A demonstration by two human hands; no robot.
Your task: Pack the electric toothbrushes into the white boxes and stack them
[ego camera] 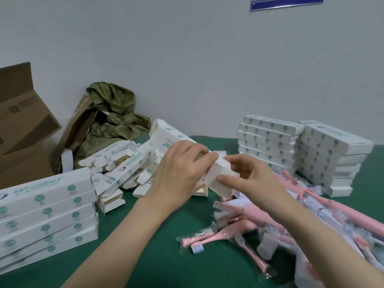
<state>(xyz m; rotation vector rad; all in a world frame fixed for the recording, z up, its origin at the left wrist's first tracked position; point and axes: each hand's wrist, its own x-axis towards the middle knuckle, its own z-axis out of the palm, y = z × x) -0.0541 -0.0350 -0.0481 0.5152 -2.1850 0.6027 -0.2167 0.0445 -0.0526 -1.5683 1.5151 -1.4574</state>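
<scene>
Box [220, 173] is up off the bench [145, 256], left hand [178, 173] wrapped round its body, right hand [247, 175] pinching the near end. Flap work, I'd say: hold the body steady, tuck squarely, don't crush the card. Pink toothbrushes [259, 221] lie just below.

Two bare hands show: the left hand [178, 173] and the right hand [247, 175], both slim with long fingers. The fingernails are short and plain, and the nail on the right hand's thumb [223, 179] has a pale, rounded tip. Faint creases mark the knuckles on the back of the left hand. Behind each hand the wrist runs into a bare, smooth forearm. The left forearm [128, 231] is uncovered as far as the lower edge of the view, and the right forearm [315, 229] as far as the lower right corner.
</scene>
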